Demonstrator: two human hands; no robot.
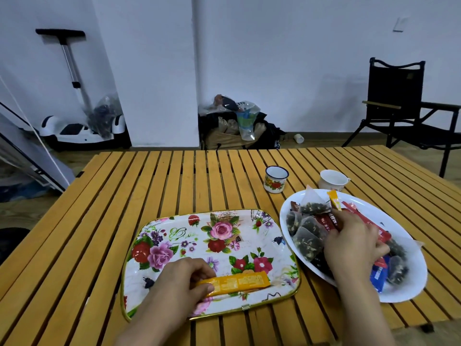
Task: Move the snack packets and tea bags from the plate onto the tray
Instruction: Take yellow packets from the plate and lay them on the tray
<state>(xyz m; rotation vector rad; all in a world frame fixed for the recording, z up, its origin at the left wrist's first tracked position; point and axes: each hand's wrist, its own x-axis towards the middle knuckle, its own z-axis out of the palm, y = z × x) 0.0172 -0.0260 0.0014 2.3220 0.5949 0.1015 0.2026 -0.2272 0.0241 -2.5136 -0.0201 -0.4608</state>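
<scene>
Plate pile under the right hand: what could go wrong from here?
1. The plate is heaped; the right hand digging among the tea bags and red packets may nudge loose ones over the rim.
2. That plate's left rim sits close to the floral tray; a sideways pull could shift either.
3. The left hand holds the orange packet near the tray's front edge; released there, it might slide off.

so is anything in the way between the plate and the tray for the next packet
Nothing visible. The plate sits right beside the tray, bare table slats between. Only the left hand and orange packet occupy the tray's near edge.
</scene>
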